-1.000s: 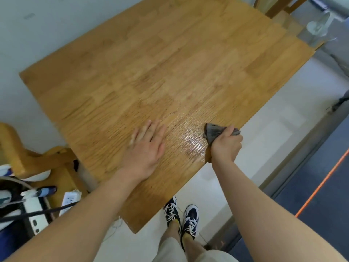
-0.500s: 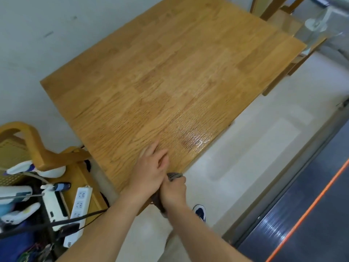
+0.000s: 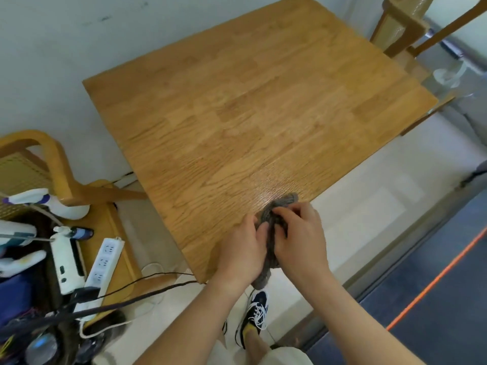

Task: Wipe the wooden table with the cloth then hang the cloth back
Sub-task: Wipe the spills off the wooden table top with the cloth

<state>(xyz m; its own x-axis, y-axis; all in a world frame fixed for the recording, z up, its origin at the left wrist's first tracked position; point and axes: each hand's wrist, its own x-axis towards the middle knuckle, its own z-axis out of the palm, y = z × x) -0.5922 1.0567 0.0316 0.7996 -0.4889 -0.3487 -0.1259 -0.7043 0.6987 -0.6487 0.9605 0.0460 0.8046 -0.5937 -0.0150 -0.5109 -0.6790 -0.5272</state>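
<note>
While a foot in a dark-and-white shoe (image 3: 255, 313) stands on the pale floor at the bottom of view, both forearms reach up to the near edge of the wooden table (image 3: 250, 114). The left hand (image 3: 241, 252) and right hand (image 3: 300, 241) sit side by side there, almost touching, w/ the grey cloth (image 3: 269, 243) bunched between them. Left fingers curl onto the cloth from its left side; right fingers are bent over its top & grip it from the right. The cloth's top end pokes out beyond the right knuckles, over the table edge; whether it touches the wood I can't tell. Its bottom end hangs below the hands, off the table, above the floor. Just past the cloth the wood has a glossy patch. To the left, lower down, a white power strip (image 3: 104, 264) lies on a low wooden surface w/ dark cables nearby, and a white spray bottle (image 3: 47, 204) stands beside a curved wooden chair (image 3: 52, 164). At the far right corner, beyond the table, stands another wooden chair (image 3: 403, 25).
</note>
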